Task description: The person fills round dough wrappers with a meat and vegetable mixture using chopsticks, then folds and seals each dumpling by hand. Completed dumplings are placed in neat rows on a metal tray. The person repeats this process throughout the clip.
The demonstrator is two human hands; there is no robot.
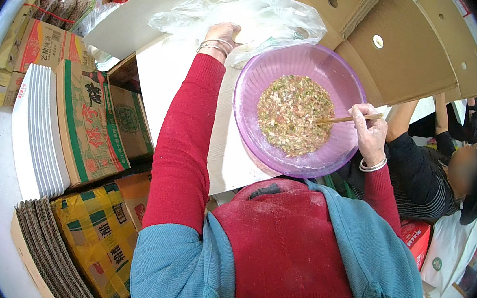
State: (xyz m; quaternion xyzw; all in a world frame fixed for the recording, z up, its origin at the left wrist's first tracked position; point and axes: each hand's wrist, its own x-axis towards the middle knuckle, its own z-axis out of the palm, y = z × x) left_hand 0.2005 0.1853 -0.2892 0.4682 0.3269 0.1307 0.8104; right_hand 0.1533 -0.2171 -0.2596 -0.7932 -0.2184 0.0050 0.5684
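Observation:
My right hand (369,131) grips wooden chopsticks (344,119) over the near right rim of a purple plastic basin (346,76). The tips of the chopsticks rest in a chopped filling (295,112), pale and pinkish with green bits. My left hand (222,37) reaches to the far side of the white table (225,150), at the edge of a clear plastic bag (298,16). Its fingers are curled, and strong glare washes out whatever pale thing lies by them. Both wrists wear bangles.
Cardboard sheets (407,52) stand around the table's right and far right. A white board (120,21) rises at the back left. Cartons (88,125) and stacked white trays (41,135) fill the left side. At the right, another person in dark clothes (420,178) sits close to my right elbow.

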